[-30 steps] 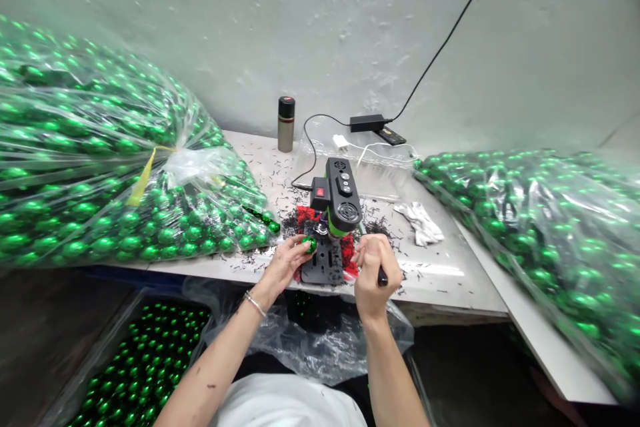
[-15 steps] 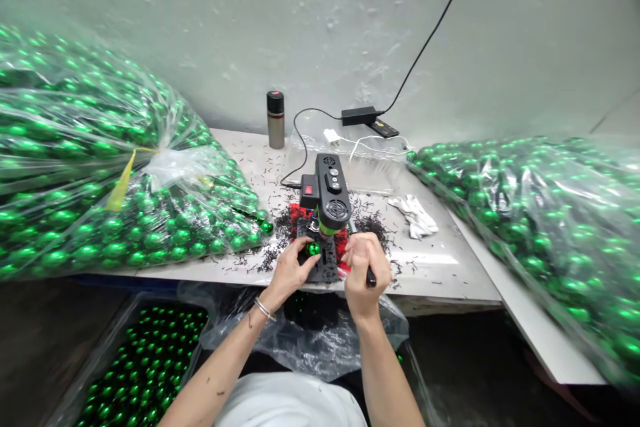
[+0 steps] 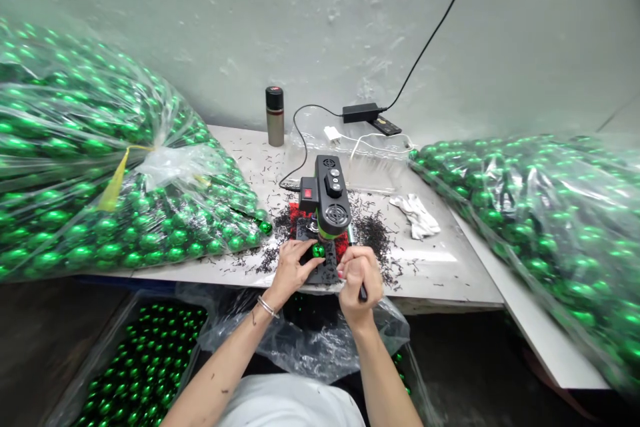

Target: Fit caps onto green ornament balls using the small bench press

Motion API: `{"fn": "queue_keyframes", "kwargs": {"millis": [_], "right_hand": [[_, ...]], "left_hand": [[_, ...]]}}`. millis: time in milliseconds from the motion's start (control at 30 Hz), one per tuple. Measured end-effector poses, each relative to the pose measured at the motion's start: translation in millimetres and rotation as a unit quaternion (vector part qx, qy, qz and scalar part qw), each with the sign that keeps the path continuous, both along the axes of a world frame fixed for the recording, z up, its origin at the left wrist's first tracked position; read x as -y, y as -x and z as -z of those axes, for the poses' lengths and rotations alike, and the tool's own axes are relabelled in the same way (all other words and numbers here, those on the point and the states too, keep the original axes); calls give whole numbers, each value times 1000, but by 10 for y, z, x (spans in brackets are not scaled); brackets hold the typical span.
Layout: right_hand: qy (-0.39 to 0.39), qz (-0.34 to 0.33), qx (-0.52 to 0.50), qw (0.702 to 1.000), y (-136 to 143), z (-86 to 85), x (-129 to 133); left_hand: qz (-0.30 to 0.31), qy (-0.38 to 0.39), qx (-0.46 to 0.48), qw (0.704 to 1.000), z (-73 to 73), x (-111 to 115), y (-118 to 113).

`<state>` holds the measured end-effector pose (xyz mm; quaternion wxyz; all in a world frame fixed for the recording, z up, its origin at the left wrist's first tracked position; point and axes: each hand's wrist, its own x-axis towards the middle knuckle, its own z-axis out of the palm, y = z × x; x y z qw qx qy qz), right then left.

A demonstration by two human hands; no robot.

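My left hand (image 3: 289,268) pinches a shiny green ball (image 3: 318,251) between thumb and fingers. The ball sits on the black base plate (image 3: 323,275), under the front end of a small bench drill press (image 3: 334,190) with a black top. A fist made by my right hand (image 3: 361,277) wraps round the machine's lever handle (image 3: 363,293), whose black end sticks out below the fingers. The point where the tool meets the ball is hidden by the machine's head. Black curly shavings (image 3: 373,237) and a red mat (image 3: 295,212) surround the base.
Big clear bags of green balls lie at left (image 3: 125,213) and right (image 3: 540,213). A bin of green balls (image 3: 145,353) stands below the table. Behind the machine are a bottle (image 3: 275,117), a power adapter (image 3: 361,113) and a plastic tray (image 3: 380,177); white gloves (image 3: 416,216) lie at right.
My right hand has shifted a little left and down with the lever handle. My left hand and the green ball have moved slightly right under the machine's head.
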<state>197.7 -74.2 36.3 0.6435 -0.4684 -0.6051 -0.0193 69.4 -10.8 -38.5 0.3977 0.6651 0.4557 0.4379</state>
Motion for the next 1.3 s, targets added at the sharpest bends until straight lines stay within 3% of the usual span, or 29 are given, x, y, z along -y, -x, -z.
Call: {"fn": "queue_keyframes", "kwargs": {"millis": [233, 533, 667, 833, 900, 1000, 1067, 1133, 1233, 1300], "right_hand": [[-62, -4, 35, 997, -50, 477, -99], [-74, -10, 81, 994, -57, 572, -135], [-68, -8, 46, 997, -41, 387, -105], [21, -6, -55, 998, -8, -208, -63], [50, -10, -68, 996, 0, -357, -59], [36, 1, -73, 997, 23, -347, -64], [16, 10, -76, 997, 44, -251, -69], [4, 17, -81, 997, 60, -160, -73], [-4, 20, -86, 996, 66, -99, -78], [-1, 22, -83, 996, 60, -92, -78]], "left_hand": [[-3, -4, -18, 1000, 17, 8, -5], [-3, -6, -10, 1000, 29, 19, -11], [-6, -4, 6, 1000, 29, -8, -44], [-21, -9, 27, 999, 20, 104, 28], [13, -39, 7, 999, 35, 262, 134], [87, -87, -50, 991, 46, 495, 340], [81, -103, -71, 989, 11, 516, 476], [5, -108, -84, 991, -63, 369, 595], [-124, -114, -159, 973, -190, -76, 723], [-117, -115, -226, 960, -244, -381, 766]]}}
